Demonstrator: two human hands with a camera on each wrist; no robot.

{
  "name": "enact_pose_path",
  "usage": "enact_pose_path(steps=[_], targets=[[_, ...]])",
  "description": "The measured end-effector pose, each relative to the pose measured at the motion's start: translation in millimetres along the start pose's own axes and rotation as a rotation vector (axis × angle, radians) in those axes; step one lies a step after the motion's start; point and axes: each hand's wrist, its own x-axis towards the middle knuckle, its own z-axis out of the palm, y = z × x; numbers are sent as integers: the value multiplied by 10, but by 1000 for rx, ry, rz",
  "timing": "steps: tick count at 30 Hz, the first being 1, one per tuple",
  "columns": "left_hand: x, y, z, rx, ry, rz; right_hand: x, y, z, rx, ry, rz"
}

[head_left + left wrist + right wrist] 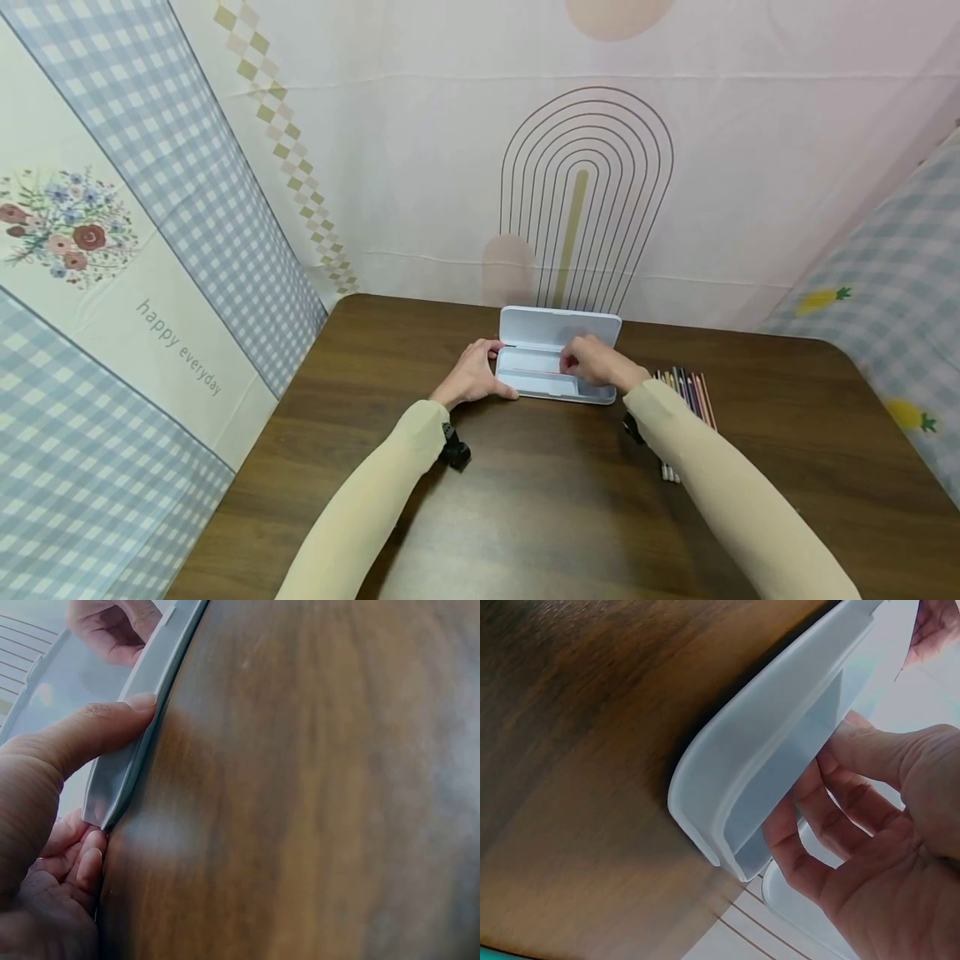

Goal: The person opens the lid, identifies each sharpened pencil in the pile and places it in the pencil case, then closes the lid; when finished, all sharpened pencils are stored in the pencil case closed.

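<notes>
A pale, hinged pencil case point(536, 385) lies on the table with its lid point(540, 327) raised at the back. My left hand point(474, 373) holds its left end, the thumb point(112, 731) on the front edge and the other fingers curled around the end. Over the case's inside, my right hand point(597, 362) has its fingers curled, thumb against fingertips. A thin reddish pencil point(534, 372) runs left from those fingertips inside the case; the hand hides most of it. In the right wrist view, the right hand point(855, 817) reaches over the case's wall point(735, 742).
Several colored pencils point(697, 398) lie side by side on the brown table point(525, 500), right of the case and partly under the right forearm. A patterned cloth point(420, 183) hangs behind the table. Each wrist wears a small black camera point(455, 450).
</notes>
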Motion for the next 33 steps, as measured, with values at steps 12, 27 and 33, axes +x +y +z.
enact_pose_path(steps=[12, 27, 33], targets=[[-23, 1, 48, -7, -10, -14, -79, -13, 53, 8, 66, 41], [-25, -3, 8, -19, -6, -8, -416, -150, -32, 57, 358, 100], [-32, -3, 17, -18, 1, -8, -624, -205, -114, 93, 420, 140]])
